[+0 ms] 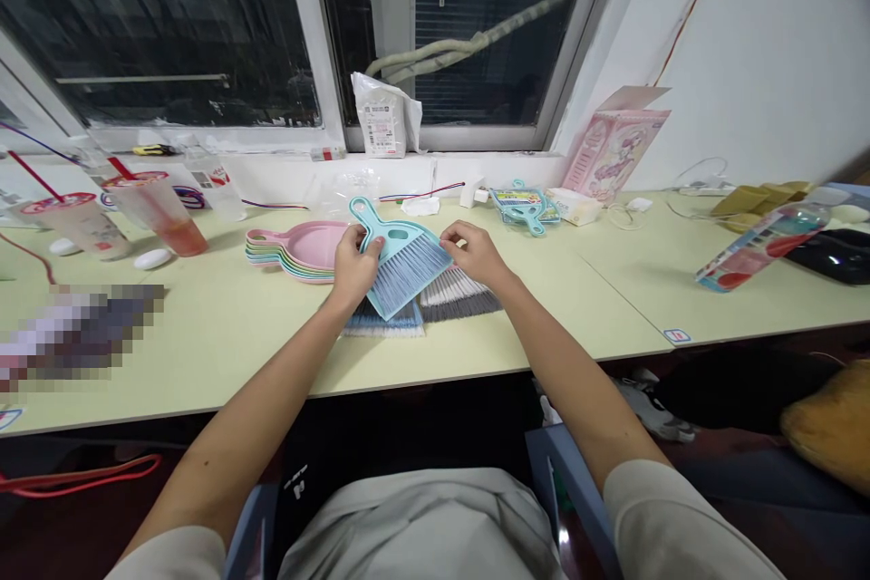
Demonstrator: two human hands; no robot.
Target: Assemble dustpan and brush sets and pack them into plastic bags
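Held up over the table's front part is a small teal dustpan with a matching hand brush point(411, 274) lying in it, its blue-grey bristles facing me. My left hand point(356, 266) is closed round the set's left side below the looped handle, thumb on the front. At the opposite corner, my right hand point(474, 252) pinches the edge by the bristle ends. Beneath them lie loose brushes with blue bristles point(389, 323) and grey-white bristles point(463, 297), partly hidden. A stack of dustpans point(316, 246), pink on top, sits just left of my left hand.
Packaged teal brush sets point(526, 207) lie at the back, near a pink box point(612, 145). Drink cups point(159, 208) stand at left, and a clear-topped package point(761, 240) leans at right. A white packet point(384, 118) rests on the sill. The table's front edge point(435, 385) is close to me.
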